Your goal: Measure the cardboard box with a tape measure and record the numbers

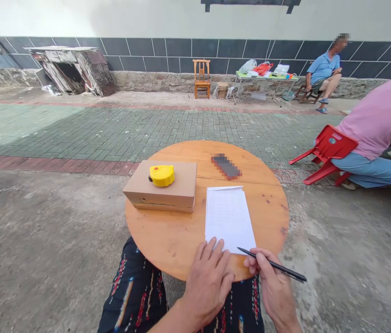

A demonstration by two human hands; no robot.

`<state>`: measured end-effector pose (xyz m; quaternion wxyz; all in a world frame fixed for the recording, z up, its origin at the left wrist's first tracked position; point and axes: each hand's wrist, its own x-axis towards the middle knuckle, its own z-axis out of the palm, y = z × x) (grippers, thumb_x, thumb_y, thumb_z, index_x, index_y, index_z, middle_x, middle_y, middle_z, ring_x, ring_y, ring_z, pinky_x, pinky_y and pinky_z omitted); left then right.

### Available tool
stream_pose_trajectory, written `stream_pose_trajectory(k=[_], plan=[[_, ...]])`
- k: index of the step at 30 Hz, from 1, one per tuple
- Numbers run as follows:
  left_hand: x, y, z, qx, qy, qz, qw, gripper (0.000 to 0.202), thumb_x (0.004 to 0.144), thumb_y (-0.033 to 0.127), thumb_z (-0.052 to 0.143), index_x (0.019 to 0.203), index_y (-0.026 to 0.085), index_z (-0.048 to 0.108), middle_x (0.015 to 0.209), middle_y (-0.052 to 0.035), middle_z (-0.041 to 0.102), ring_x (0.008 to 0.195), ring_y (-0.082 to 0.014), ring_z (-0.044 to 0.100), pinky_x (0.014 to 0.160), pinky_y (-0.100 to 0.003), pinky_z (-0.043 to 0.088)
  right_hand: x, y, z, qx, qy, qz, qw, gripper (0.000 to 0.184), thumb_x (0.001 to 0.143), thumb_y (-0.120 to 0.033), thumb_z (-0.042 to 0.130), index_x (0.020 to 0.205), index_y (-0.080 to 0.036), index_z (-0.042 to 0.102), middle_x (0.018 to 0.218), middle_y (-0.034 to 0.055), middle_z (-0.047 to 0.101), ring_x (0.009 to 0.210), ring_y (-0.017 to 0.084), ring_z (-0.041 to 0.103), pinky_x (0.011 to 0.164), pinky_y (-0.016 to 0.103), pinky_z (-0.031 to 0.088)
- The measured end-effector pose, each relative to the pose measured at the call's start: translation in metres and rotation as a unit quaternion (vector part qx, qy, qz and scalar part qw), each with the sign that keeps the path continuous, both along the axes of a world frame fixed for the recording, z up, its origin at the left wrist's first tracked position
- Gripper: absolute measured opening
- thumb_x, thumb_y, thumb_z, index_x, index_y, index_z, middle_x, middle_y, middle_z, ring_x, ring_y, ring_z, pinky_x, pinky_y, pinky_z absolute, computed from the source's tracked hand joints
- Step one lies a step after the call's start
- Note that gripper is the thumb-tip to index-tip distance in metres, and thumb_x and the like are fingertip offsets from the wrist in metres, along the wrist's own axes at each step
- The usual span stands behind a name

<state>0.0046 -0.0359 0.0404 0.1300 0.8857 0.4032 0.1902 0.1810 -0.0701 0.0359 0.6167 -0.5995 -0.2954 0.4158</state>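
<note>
A round wooden table (168,236) stands in front of me. On it lies a white sheet of paper (228,217). My left hand (207,282) rests flat at the table's near edge, fingers stretched out, fingertips touching the paper's bottom edge. My right hand (273,284) is closed round a black pen (273,265), whose tip points at the paper's lower right corner. A cardboard box (162,192) sits on the left of the table with a yellow tape measure (161,175) on top. A dark blurred flat object (226,166) lies at the far side.
A person in a pink shirt (379,122) sits on a red plastic chair (327,150) to the right. Another person (323,74) sits by the far wall beside a green table (266,76) with bags. A wooden chair (201,78) and a broken cabinet (74,69) stand along the wall.
</note>
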Motion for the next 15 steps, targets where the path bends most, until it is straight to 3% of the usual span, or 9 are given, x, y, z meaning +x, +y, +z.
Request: stream_pose_trajectory(k=[10,15], plan=[[0.005,-0.001,-0.028,0.091,-0.017,0.020,0.995,0.044,0.096,0.047,0.043,0.131,0.023,0.053,0.146,-0.0010,0.048,0.138,-0.0250,0.038,0.114,-0.046,0.033,-0.002,0.006,-0.020,-0.034,0.022,-0.088,0.995,0.044,0.066,-0.054,0.078,0.083,-0.016,0.066,0.063,0.0021,0.066,0.064,0.017,0.059,0.058,0.025,0.048],[0.005,-0.001,-0.022,0.090,-0.021,0.027,0.995,0.041,0.095,0.044,0.045,0.128,0.022,0.055,0.144,-0.0017,0.051,0.135,-0.0258,0.041,0.112,-0.047,0.036,-0.009,0.010,-0.011,-0.039,-0.024,-0.080,0.996,0.046,0.069,-0.057,0.074,0.089,-0.016,0.064,0.062,-0.0002,0.065,0.061,0.015,0.057,0.059,0.023,0.047]])
